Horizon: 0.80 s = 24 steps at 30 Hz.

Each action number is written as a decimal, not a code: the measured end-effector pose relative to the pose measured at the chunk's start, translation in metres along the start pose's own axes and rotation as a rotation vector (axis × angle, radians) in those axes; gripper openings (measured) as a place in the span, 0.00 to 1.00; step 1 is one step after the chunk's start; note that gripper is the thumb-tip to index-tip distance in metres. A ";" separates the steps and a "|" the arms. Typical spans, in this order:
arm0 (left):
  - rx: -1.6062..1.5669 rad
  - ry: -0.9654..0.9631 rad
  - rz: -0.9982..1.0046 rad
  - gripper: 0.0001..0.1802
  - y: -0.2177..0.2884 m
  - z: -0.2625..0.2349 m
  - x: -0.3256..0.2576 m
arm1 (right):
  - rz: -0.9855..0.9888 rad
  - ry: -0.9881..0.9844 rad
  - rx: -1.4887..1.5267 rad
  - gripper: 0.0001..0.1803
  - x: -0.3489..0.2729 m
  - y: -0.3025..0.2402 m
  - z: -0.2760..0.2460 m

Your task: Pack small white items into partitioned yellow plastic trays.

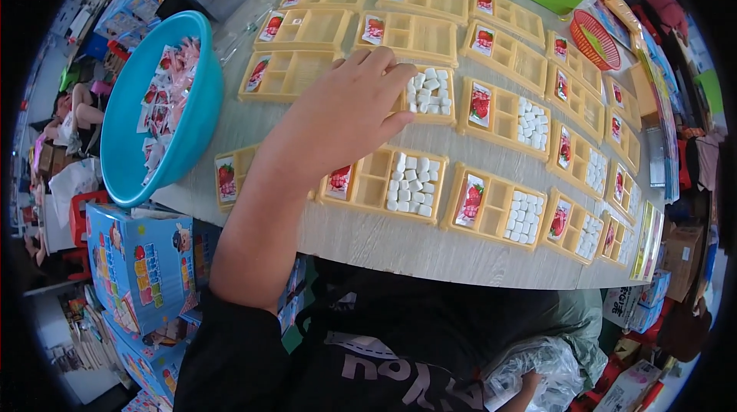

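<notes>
The left hand (349, 109) reaches flat over a yellow tray (430, 95), fingertips touching its white cubes (430, 92); more yellow trays (399, 182) with strawberry packets (480, 103) cover the table (368, 239); a blue basin (130, 143) of packets stands at the left; the right hand (528, 385) grips a clear plastic bag (537, 366) near the lap.

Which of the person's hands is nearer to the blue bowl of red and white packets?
The left. The left hand reaches over the yellow trays just right of the blue bowl; the right hand is low by the lap, in a clear plastic bag.
</notes>
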<state>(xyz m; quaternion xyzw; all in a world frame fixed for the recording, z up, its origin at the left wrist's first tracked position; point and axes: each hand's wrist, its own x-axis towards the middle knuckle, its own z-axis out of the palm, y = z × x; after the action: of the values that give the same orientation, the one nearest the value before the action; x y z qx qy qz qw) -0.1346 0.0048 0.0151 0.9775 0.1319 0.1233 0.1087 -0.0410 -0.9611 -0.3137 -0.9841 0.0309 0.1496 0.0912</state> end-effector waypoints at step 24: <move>0.130 0.017 -0.075 0.32 0.005 0.016 0.003 | -0.016 -0.170 -0.444 0.20 -0.004 -0.197 -0.269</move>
<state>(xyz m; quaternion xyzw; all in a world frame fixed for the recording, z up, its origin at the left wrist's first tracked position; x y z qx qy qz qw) -0.1265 -0.0026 0.0014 0.9758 0.1770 0.1184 0.0485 0.0503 -0.8182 -0.0268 -0.9641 -0.0182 0.2343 -0.1239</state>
